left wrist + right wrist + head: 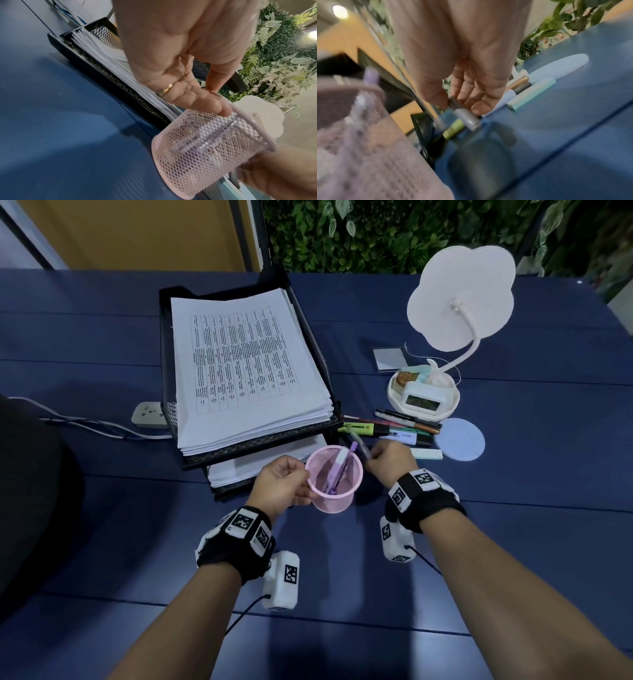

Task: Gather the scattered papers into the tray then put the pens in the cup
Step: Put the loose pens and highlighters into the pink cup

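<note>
A pink mesh cup (334, 484) is tilted just above the blue table in front of the black paper tray (318, 337). My left hand (303, 479) pinches its near-left rim, thumb and fingers on the wire edge of the cup (205, 148). Two purple pens (337, 470) lean inside. My right hand (371, 455) grips a slim pen (359, 445) just right of the cup's rim; in the blurred right wrist view the pen's silver end (468, 119) sticks out below the hand (458, 104). A stack of printed papers (246, 364) fills the tray's top level.
Several markers and highlighters (394, 426) lie right of the tray. A mint block (426, 453) and a round pale coaster (460, 440) sit beside them. A white lamp with a clock base (423, 398) stands behind. A power strip (149, 414) lies left of the tray.
</note>
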Motion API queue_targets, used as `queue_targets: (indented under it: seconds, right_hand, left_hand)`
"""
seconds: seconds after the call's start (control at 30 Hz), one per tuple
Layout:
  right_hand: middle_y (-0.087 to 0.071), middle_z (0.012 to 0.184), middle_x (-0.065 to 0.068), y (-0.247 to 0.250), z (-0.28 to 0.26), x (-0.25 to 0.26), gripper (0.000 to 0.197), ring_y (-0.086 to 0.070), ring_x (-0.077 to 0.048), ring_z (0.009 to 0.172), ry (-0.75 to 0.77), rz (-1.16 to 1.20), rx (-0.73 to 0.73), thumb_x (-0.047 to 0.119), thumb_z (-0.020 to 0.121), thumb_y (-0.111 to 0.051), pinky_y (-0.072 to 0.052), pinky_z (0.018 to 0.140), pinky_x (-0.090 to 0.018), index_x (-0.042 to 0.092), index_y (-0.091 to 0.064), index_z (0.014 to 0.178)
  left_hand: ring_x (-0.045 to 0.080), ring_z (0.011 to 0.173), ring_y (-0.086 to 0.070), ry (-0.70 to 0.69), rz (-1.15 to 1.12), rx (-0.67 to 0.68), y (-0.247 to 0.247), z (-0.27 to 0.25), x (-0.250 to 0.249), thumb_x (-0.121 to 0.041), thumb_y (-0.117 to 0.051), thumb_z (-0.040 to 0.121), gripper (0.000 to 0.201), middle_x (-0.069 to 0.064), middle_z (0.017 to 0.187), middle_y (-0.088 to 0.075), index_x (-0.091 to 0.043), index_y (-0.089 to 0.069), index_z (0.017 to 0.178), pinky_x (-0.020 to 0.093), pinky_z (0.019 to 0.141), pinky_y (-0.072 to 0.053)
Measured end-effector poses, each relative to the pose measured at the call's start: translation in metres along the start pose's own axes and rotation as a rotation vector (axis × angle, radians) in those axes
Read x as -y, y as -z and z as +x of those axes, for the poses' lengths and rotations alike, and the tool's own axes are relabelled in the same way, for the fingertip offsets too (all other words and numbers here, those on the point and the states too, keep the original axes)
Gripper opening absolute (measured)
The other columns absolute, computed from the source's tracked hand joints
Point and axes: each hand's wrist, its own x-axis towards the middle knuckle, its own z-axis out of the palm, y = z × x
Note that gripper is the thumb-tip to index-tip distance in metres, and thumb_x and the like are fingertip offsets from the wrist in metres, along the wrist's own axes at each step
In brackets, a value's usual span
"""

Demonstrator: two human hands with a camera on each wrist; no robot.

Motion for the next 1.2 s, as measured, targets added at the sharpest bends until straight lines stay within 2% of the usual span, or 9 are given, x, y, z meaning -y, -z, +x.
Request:
queue_targets:
  seconds: [0.17, 0.23, 0.33, 0.5, 0.63, 0.77, 0.97, 1.1, 1.2]
  right_hand:
    - [-0.054, 0.07, 0.002, 0.035, -0.022, 0.025, 0.018, -0.052, -0.017, 0.066, 0.067, 0.608, -0.187, 0.003, 0.076, -0.063, -0.046, 0.063, -0.027, 0.017, -0.053, 0.082]
    - [-0.052, 0.071, 0.0, 0.048, -0.032, 0.037, 0.025, -0.053, -0.018, 0.065, 0.136, 0.784, -0.254, 0.0, 0.077, -0.063, -0.051, 0.064, -0.034, 0.021, -0.05, 0.078]
    - [-0.052, 0.067, -0.002, 0.055, -0.044, 0.048, 0.025, -0.056, -0.018, 0.064, 0.2, 0.923, -0.221, -0.005, 0.081, -0.063, -0.054, 0.056, -0.028, 0.016, -0.051, 0.078]
    - [-0.06, 0.066, -0.003, 0.038, -0.048, 0.033, 0.01, -0.053, -0.014, 0.062, 0.202, 0.683, -0.097, 0.006, 0.078, -0.071, -0.051, 0.066, -0.035, 0.005, -0.062, 0.073]
    - [-0.056, 0.061, 0.005, 0.023, -0.053, 0.017, 0.024, -0.047, -0.007, 0.056, 0.162, 0.52, -0.009, 0.009, 0.075, -0.074, -0.043, 0.061, -0.023, 0.02, -0.057, 0.062]
    - [-0.059, 0.074, -0.001, 0.022, -0.054, 0.01, 0.024, -0.049, -0.009, 0.065, 0.168, 0.62, 0.04, -0.001, 0.078, -0.065, -0.043, 0.065, -0.02, 0.022, -0.061, 0.075]
    - [-0.065, 0.08, -0.005, 0.023, -0.019, -0.005, 0.024, -0.058, -0.02, 0.073, 0.032, 0.53, -0.112, 0.003, 0.085, -0.052, -0.048, 0.074, -0.03, 0.022, -0.063, 0.078]
    - [-0.067, 0.112, -0.013, 0.024, 0.009, -0.002, 0.03, -0.059, -0.03, 0.106, 0.143, 0.128, -0.183, 0.001, 0.087, -0.048, -0.042, 0.092, -0.027, 0.008, -0.068, 0.109]
    - [-0.054, 0.134, -0.005, 0.019, 0.028, 0.001, 0.046, -0.043, -0.031, 0.123, 0.233, -0.162, -0.14, 0.005, 0.088, -0.046, -0.035, 0.102, -0.04, 0.021, -0.054, 0.13]
  left_hand:
    - [0.011, 0.041, -0.06, -0.001, -0.007, -0.006, -0.003, -0.001, 0.0, 0.003, -0.051, 0.091, 0.018, 0.011, 0.063, -0.058, -0.01, -0.052, 0.078, 0.02, 0.042, -0.05]
    - [0.011, 0.041, -0.06, 0.0, -0.011, -0.004, -0.004, -0.001, -0.001, 0.003, -0.051, 0.091, 0.018, 0.01, 0.063, -0.059, -0.01, -0.052, 0.078, 0.02, 0.042, -0.05]
    - [0.012, 0.042, -0.061, 0.003, -0.026, 0.003, -0.007, -0.001, 0.0, 0.003, -0.051, 0.091, 0.018, 0.009, 0.061, -0.059, -0.011, -0.05, 0.078, 0.021, 0.043, -0.051]
    - [0.013, 0.042, -0.062, 0.016, -0.052, 0.002, -0.012, -0.001, 0.002, 0.003, -0.05, 0.092, 0.02, 0.006, 0.054, -0.061, -0.012, -0.049, 0.078, 0.021, 0.043, -0.052]
    - [0.013, 0.042, -0.062, 0.017, -0.056, 0.01, -0.014, -0.002, 0.001, 0.003, -0.049, 0.092, 0.019, 0.007, 0.054, -0.061, -0.011, -0.048, 0.079, 0.021, 0.043, -0.052]
    - [0.013, 0.043, -0.063, 0.021, -0.057, 0.022, -0.015, 0.0, 0.0, 0.003, -0.049, 0.091, 0.02, 0.005, 0.052, -0.062, -0.011, -0.048, 0.078, 0.021, 0.043, -0.052]
    - [0.013, 0.043, -0.062, 0.008, -0.025, 0.038, -0.012, 0.002, -0.003, 0.003, -0.049, 0.092, 0.02, 0.004, 0.051, -0.061, -0.011, -0.05, 0.078, 0.021, 0.044, -0.052]
    - [0.014, 0.043, -0.062, 0.005, -0.015, 0.047, -0.01, 0.005, -0.002, 0.004, -0.049, 0.091, 0.02, 0.009, 0.058, -0.06, -0.01, -0.05, 0.078, 0.021, 0.042, -0.051]
    - [0.015, 0.045, -0.063, 0.008, -0.008, 0.065, -0.007, 0.007, 0.0, 0.004, -0.051, 0.09, 0.019, 0.011, 0.062, -0.06, -0.01, -0.051, 0.078, 0.021, 0.043, -0.052]
